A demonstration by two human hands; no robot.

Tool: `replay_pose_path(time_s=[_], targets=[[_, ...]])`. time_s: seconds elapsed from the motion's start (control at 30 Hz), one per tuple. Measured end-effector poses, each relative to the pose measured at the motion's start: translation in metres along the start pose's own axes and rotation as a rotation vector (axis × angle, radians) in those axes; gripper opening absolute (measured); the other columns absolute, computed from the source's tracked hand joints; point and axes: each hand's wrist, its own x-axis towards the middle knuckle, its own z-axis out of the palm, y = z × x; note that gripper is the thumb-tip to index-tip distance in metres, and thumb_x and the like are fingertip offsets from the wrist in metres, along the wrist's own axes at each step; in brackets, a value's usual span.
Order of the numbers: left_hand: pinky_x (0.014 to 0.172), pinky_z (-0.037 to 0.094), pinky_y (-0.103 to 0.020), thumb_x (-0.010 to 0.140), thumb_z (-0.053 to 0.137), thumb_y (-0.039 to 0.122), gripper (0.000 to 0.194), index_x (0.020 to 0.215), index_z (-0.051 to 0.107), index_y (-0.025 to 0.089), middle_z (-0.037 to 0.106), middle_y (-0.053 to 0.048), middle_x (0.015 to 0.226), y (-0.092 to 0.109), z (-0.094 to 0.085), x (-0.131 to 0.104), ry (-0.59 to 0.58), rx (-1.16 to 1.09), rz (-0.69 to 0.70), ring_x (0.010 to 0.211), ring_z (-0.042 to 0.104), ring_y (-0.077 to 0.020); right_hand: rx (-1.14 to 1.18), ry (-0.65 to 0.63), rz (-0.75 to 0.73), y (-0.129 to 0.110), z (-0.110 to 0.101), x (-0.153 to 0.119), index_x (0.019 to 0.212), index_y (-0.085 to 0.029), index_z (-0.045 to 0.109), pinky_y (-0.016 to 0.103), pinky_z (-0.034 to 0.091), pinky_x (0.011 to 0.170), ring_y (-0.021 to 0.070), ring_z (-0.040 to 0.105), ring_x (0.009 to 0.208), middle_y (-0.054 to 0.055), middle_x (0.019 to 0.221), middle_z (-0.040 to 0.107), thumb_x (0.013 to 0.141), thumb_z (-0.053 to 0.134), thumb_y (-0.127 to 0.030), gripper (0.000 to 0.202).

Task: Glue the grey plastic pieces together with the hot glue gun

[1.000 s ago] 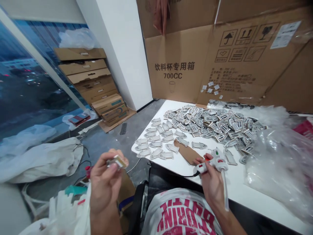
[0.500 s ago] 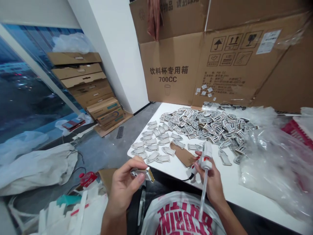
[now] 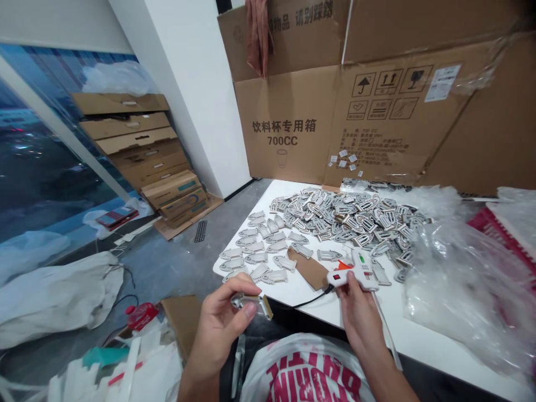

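Observation:
My left hand point(image 3: 220, 324) pinches a small grey-white flat piece point(image 3: 260, 305) with a gold-brown edge between thumb and fingers, in front of the table edge. Over the white table point(image 3: 310, 304), my right hand point(image 3: 360, 315) is closed on a white hot glue gun point(image 3: 368, 281) with an orange trigger. The gun is on its side at table height, its cord running left and a clear glue stick trailing toward my forearm. Close by lies a brown cardboard strip point(image 3: 307, 269). Similar grey pieces point(image 3: 255, 257) are laid out in rough rows to the left.
A large heap of grey slotted pieces point(image 3: 335, 215) covers the back of the table. Clear plastic bags point(image 3: 452, 290) lie at the right. Behind stands a big cardboard box point(image 3: 288, 106). Stacked cartons point(image 3: 142, 142) and a red bottle point(image 3: 141, 316) are at the left.
My right hand has turned the glue gun from upright onto its side and lowered it to the right. My left hand still holds the piece, slightly further right.

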Motion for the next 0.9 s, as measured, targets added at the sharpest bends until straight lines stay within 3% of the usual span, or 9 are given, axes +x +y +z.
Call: replay_pose_path(time_s=[0.2,0.47,0.77,0.9], targets=[[0.073,0.045,-0.03,0.094,0.083,0.039,0.015,0.1,0.08,0.025,0.064,-0.004,0.088,0.001,0.007,0.0,0.0,-0.026,-0.031,0.082,0.056,-0.0197,0.019,0.101,0.022,0.0,-0.006,0.005,0.126,-0.028,0.074,0.021,0.064,0.093,0.0154,0.074,0.119,0.0,0.124,0.08,0.077,0.095,-0.034,0.053],[0.072,0.045,-0.027,0.09,0.087,0.043,0.02,0.094,0.082,0.024,0.064,-0.003,0.085,0.005,0.02,0.002,0.05,-0.036,-0.06,0.08,0.056,-0.0182,-0.024,0.168,0.123,-0.006,-0.014,0.009,0.11,-0.024,0.073,0.026,0.067,0.094,0.017,0.077,0.107,0.001,0.108,0.08,0.082,0.08,-0.018,0.029],[0.079,0.05,-0.029,0.091,0.086,0.04,0.018,0.098,0.083,0.024,0.069,-0.004,0.092,0.013,0.032,0.003,0.061,-0.009,-0.097,0.086,0.063,-0.0201,-0.165,0.21,0.243,-0.008,-0.031,0.007,0.102,-0.027,0.071,0.028,0.067,0.062,0.0174,0.073,0.073,0.001,0.087,0.077,0.09,0.081,-0.038,0.019],[0.082,0.05,-0.03,0.092,0.086,0.039,0.017,0.099,0.084,0.024,0.071,-0.004,0.093,0.015,0.031,0.0,0.059,0.012,-0.09,0.088,0.065,-0.0203,-0.173,0.241,0.245,-0.006,-0.037,0.013,0.092,-0.023,0.071,0.029,0.07,0.069,0.0172,0.072,0.071,0.003,0.084,0.071,0.091,0.078,-0.032,0.012]])
